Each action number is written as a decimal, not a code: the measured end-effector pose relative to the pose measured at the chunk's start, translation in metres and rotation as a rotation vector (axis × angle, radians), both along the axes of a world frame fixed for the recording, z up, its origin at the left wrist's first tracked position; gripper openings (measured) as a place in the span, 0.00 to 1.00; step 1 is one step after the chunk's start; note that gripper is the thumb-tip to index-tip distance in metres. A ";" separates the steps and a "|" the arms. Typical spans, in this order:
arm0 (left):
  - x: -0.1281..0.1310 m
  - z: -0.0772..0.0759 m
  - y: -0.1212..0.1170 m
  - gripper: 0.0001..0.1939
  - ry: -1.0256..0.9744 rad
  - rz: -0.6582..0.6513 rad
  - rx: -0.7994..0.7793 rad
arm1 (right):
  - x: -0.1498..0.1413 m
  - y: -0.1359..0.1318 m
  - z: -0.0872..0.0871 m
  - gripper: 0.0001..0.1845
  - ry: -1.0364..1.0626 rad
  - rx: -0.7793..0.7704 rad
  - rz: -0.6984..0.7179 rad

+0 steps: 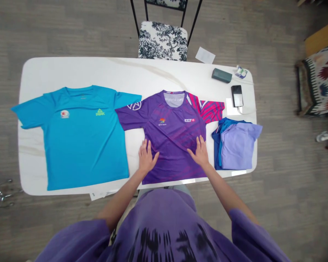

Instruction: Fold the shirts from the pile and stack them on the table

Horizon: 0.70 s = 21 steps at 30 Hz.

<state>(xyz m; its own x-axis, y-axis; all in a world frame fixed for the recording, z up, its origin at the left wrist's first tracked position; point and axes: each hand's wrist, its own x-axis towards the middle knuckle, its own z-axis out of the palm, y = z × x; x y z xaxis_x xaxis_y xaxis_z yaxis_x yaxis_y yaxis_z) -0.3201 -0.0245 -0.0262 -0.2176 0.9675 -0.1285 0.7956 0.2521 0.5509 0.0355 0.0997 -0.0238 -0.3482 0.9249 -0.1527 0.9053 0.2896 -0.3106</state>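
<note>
A purple sports shirt (172,131) with a pink striped right sleeve lies spread face-up on the white table (104,71). My left hand (147,157) rests flat on its lower left part, fingers stretched out and open. My right hand (200,151) lies flat on its lower right part, fingers also open. To the left, a bright blue shirt (79,136) is spread out flat. At the right end sits a stack of folded shirts (236,143), lilac on top with blue ones beneath.
A dark case (221,75), a phone (236,95) with a white cable and a small packet (241,72) lie at the table's far right corner. A patterned chair (163,40) stands behind the table. A patterned seat (322,82) is at the right.
</note>
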 end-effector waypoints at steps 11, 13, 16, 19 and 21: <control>-0.121 -0.087 0.251 0.45 0.003 0.358 0.036 | -0.015 0.286 -0.093 0.49 -0.280 0.011 -0.323; -0.123 -0.095 0.247 0.47 0.002 0.357 0.045 | -0.013 0.289 -0.103 0.52 -0.317 0.037 -0.366; -0.122 -0.094 0.249 0.47 0.008 0.370 0.023 | -0.014 0.294 -0.105 0.53 -0.293 0.001 -0.428; -0.126 -0.079 0.252 0.46 0.033 0.368 -0.049 | -0.018 0.290 -0.087 0.51 -0.180 -0.012 -0.433; -0.136 -0.059 0.244 0.43 0.076 0.358 -0.068 | -0.023 0.264 -0.065 0.50 -0.134 0.073 -0.350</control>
